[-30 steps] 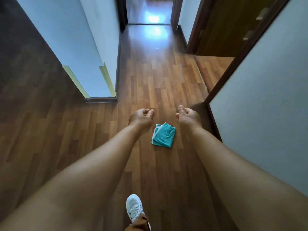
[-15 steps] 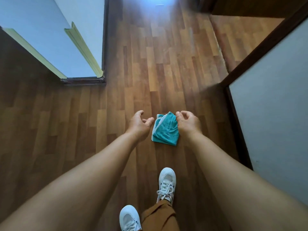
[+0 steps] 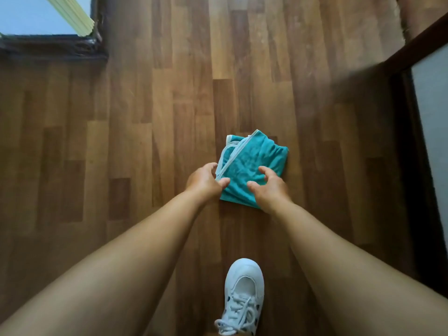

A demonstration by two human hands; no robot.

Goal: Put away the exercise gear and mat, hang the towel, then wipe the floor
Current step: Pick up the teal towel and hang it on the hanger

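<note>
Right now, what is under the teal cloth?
The folded teal cloth lies flat on the wooden floor, planks showing all round it. The patch beneath is covered; nothing visibly sticks out from under it.
</note>
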